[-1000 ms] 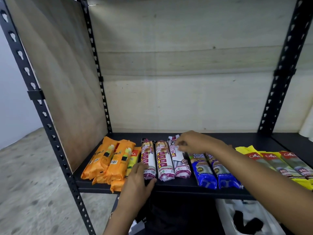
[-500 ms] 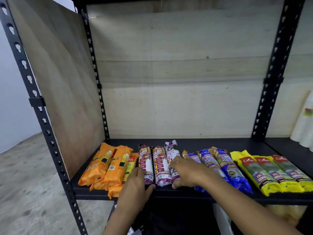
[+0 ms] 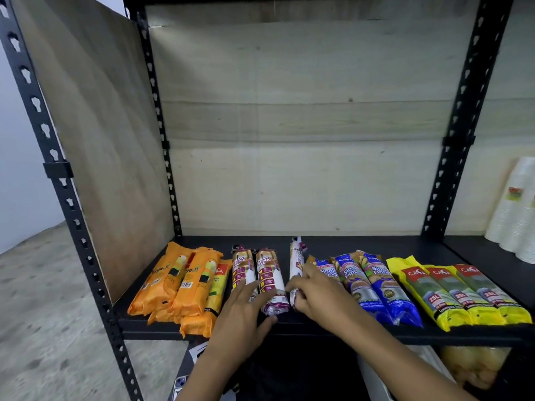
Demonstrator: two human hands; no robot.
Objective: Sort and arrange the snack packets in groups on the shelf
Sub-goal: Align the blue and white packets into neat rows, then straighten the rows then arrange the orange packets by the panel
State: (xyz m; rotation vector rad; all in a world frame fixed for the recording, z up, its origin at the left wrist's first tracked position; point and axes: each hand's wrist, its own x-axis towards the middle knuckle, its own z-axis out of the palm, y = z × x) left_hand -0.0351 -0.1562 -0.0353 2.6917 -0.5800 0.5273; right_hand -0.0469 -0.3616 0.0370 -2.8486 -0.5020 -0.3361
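Observation:
Packets lie in colour groups along the black shelf. Orange packets are at the left, with a yellow-and-red one beside them. Two pink-and-white packets lie side by side. A third pink-and-white packet is turned up on its edge, with a gap between it and the pair. My right hand grips its near end. My left hand rests flat on the near ends of the pair, fingers spread. Blue packets and yellow-green packets fill the right.
Plywood panels close the left side and back of the shelf bay. Black slotted uprights frame it. Stacked white paper cups stand in the bay to the right. A phone and bags sit below the shelf.
My right hand has pulled the third pink-and-white packet away from the other two and tipped it on edge. My left hand slid forward onto the pair. The view shifted left and down.

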